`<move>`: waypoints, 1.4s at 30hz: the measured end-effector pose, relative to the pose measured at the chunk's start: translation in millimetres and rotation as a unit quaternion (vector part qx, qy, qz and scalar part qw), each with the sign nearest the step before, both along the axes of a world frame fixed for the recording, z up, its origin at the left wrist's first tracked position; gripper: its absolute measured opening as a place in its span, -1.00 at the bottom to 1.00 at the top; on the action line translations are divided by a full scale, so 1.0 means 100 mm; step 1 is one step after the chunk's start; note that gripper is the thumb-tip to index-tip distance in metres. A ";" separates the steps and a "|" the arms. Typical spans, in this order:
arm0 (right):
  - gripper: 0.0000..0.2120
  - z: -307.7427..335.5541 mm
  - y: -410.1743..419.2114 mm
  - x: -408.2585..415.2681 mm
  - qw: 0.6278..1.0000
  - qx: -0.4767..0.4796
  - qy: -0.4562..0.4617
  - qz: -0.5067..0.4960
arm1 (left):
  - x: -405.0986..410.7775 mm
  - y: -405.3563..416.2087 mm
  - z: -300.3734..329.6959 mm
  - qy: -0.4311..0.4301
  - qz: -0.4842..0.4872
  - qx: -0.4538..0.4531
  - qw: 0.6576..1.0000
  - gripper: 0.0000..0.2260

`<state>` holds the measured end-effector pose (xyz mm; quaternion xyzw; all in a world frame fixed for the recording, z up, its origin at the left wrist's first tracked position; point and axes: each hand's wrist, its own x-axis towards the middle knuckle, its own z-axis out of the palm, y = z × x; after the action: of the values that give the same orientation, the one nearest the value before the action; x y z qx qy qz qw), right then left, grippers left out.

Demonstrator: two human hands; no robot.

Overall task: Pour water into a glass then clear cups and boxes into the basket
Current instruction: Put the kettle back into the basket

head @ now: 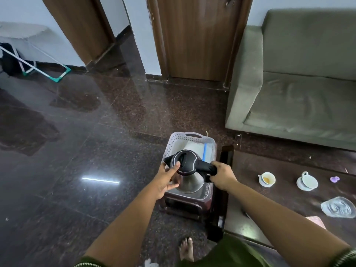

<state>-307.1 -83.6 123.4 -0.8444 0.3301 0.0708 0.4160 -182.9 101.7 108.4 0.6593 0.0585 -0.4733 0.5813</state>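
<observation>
A steel kettle (pixel 190 182) with a black lid and handle hangs over a white perforated basket (pixel 174 140) that rests on a dark plastic stool (pixel 185 204). My right hand (pixel 222 178) grips the kettle's black handle. My left hand (pixel 167 178) touches the kettle's left side, thumb on the lid rim, fingers spread. Inside the basket lies a white box with a blue strip (pixel 204 149). On the dark low table (pixel 269 209) to the right stand a cup with orange dregs (pixel 267 179), a tipped cup on a saucer (pixel 307 183) and a clear glass lying on its side (pixel 338 207).
A grey-green sofa (pixel 300 89) stands behind the table. A small purple object (pixel 334 179) and a pink item (pixel 316 221) lie on the table. My bare foot (pixel 186 249) is on the glossy dark floor. A wooden door (pixel 196 35) is ahead; a folded drying rack (pixel 38 64) leans at far left.
</observation>
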 end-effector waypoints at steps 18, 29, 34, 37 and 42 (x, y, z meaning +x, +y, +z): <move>-0.84 -0.67 0.13 0.34 1.000 0.016 0.014 0.005 | 0.47 0.02 -0.60 0.032 0.009 0.055 0.998 0.00; -0.86 -0.89 0.05 0.39 0.999 0.029 0.031 -0.018 | 0.55 -0.07 -0.71 0.043 0.005 0.049 0.998 -0.21; -0.89 -0.91 0.04 0.43 0.998 0.028 0.054 -0.025 | 0.54 -0.09 -0.69 0.036 -0.004 0.051 0.998 -0.25; -0.88 -0.90 0.07 0.45 0.998 0.028 0.057 -0.030 | 0.53 -0.08 -0.69 0.029 0.000 0.054 0.998 -0.28; -0.86 -0.85 0.09 0.39 0.998 0.016 0.062 -0.015 | 0.48 -0.05 -0.72 0.021 0.016 0.057 0.998 -0.28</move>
<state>-267.9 -75.1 38.1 -0.8265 0.3667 0.1225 0.4092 -135.3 97.0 36.7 0.6804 0.1080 -0.4738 0.5486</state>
